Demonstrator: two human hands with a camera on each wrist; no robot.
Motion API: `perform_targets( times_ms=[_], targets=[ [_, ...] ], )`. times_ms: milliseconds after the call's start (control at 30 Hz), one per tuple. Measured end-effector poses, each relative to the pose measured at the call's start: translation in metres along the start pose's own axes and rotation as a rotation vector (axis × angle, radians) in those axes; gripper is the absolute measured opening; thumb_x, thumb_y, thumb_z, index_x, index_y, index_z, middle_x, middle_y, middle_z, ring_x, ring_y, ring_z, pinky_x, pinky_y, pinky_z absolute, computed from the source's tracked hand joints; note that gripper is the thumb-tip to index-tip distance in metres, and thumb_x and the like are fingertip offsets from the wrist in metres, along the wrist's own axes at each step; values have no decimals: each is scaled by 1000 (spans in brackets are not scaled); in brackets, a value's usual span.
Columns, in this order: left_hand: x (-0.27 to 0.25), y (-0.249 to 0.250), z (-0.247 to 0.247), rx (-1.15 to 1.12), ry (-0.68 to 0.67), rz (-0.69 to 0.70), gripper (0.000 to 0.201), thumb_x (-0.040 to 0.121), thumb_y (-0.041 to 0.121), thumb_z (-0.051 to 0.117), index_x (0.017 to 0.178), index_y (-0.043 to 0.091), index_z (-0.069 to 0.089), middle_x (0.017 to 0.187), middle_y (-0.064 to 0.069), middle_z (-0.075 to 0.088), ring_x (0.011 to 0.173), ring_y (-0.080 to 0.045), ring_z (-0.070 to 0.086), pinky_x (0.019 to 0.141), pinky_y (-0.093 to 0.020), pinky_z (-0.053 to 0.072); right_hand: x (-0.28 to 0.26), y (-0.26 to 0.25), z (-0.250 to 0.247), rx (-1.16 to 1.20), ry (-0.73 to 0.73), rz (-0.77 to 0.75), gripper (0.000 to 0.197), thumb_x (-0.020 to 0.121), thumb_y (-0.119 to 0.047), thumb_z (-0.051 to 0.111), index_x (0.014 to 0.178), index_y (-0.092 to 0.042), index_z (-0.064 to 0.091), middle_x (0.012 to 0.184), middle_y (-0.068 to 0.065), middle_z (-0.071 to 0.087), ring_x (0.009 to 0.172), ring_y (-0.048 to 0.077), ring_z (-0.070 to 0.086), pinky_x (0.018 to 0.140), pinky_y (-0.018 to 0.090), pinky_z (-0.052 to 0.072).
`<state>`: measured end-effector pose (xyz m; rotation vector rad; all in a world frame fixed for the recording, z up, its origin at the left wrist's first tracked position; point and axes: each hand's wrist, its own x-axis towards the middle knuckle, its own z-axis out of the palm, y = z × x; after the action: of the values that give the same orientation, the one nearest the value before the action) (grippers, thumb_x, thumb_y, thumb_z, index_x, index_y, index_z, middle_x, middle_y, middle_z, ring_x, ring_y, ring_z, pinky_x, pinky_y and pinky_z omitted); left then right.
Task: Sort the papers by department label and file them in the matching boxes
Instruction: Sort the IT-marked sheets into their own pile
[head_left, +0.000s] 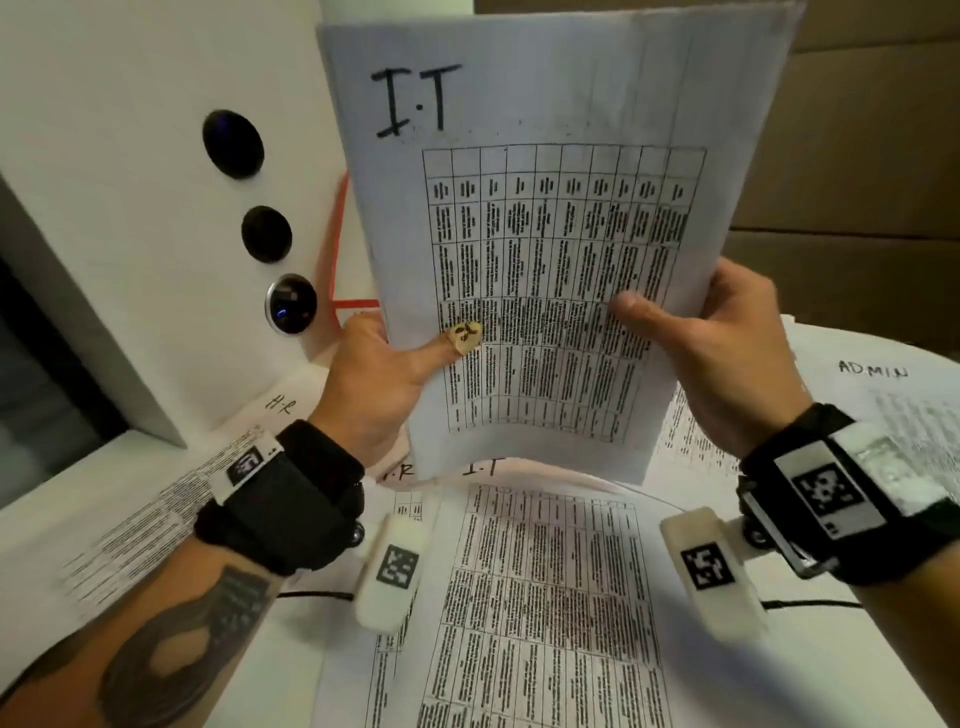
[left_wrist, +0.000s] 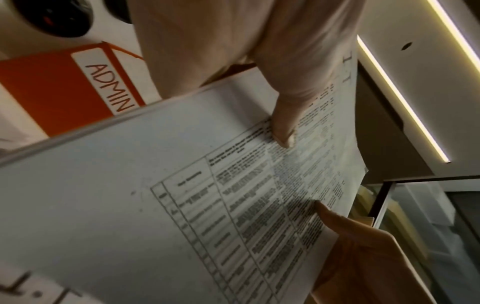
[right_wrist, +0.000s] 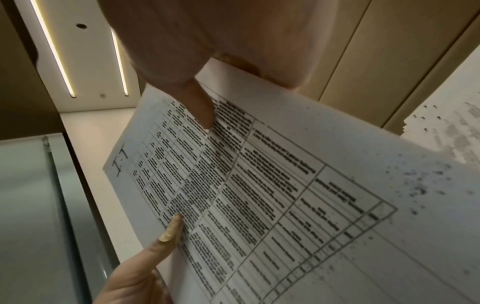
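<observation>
Head view, item one: I.T stack (head_left: 545, 249), several sheets thick, held upright above the table (head_left: 852, 665); left hand (head_left: 379, 374) pinches its lower left edge, thumb on the front; right hand (head_left: 727, 358) pinches the lower right edge likewise. Neither hand is free
Item two: loose sheets on the table, unsorted by the look of it: a second I.T sheet (head_left: 540, 597) directly below the stack, an H.R sheet (head_left: 171, 499) to the left, an ADMIN sheet (head_left: 893, 405) to the right
Item three, left wrist view: orange ADMIN box (left_wrist: 52, 92) behind the stack; contents hidden
Progress, as judged: I.T papers partly gathered, none visibly filed; H.R and ADMIN untouched; no I.T or H.R box in sight
</observation>
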<state>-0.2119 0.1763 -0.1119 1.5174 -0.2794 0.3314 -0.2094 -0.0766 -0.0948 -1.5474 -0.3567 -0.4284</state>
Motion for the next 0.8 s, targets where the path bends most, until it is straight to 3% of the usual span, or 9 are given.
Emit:
perform_targets(
  times_ms=[133,233,333,433,500,567,633,700,800],
  targets=[
    [-2,-13,3,34,54,-54,46,73,22,83,117,14,76,121,-8,78,115,-25,74,108,-55,54,-8,19,-1,-234,-141,119,33,89,0,75,107,-27,67,110,-8,75,100,10,75,88,40,64],
    [3,-11,3,86,12,-76,43,75,23,81,117,15,73,116,-5,80,109,-21,77,99,-49,61,-5,20,-17,-254,-79,147,36,87,6,75,115,-17,71,111,-2,76,97,13,75,84,40,65],
    [6,-7,-2,199,-138,-239,74,69,41,85,136,21,61,118,1,78,108,-18,75,94,-47,63,17,6,-55,-259,94,132,36,83,11,76,108,-16,73,92,-4,77,74,6,72,70,25,62],
    [-1,-12,-9,661,-434,-374,95,67,58,87,149,32,47,139,15,60,116,-11,66,93,-34,57,41,11,-106,-242,229,272,34,83,10,76,103,-17,72,96,4,76,77,18,74,77,39,65],
    [-8,-18,-7,973,-709,-423,99,74,56,87,157,32,39,154,16,46,131,-11,56,103,-29,46,47,24,-134,-244,280,422,32,84,10,75,101,-17,69,102,11,75,77,23,76,80,47,65],
    [-11,-28,-3,1181,-891,-398,111,76,55,89,164,28,27,163,12,36,144,-15,43,116,-30,36,49,41,-150,-290,319,567,38,85,6,76,116,-14,67,111,15,74,91,34,75,94,56,59],
    [-9,-36,2,1298,-952,-382,125,72,57,92,167,26,17,167,8,29,150,-18,33,126,-40,31,45,58,-153,-329,311,653,42,87,4,75,126,-8,63,113,18,73,96,40,73,98,60,55],
    [-7,-43,5,1359,-954,-387,133,67,60,93,168,27,13,167,9,26,150,-20,30,126,-48,32,42,76,-149,-407,308,715,33,87,2,76,117,-3,66,110,21,74,92,39,74,95,59,57],
    [-5,-47,6,1404,-973,-386,135,63,64,93,167,30,15,164,11,23,148,-20,28,124,-49,35,41,96,-139,-587,294,785,34,85,-1,79,117,-1,67,113,21,73,96,39,73,92,54,59]
  ],
)
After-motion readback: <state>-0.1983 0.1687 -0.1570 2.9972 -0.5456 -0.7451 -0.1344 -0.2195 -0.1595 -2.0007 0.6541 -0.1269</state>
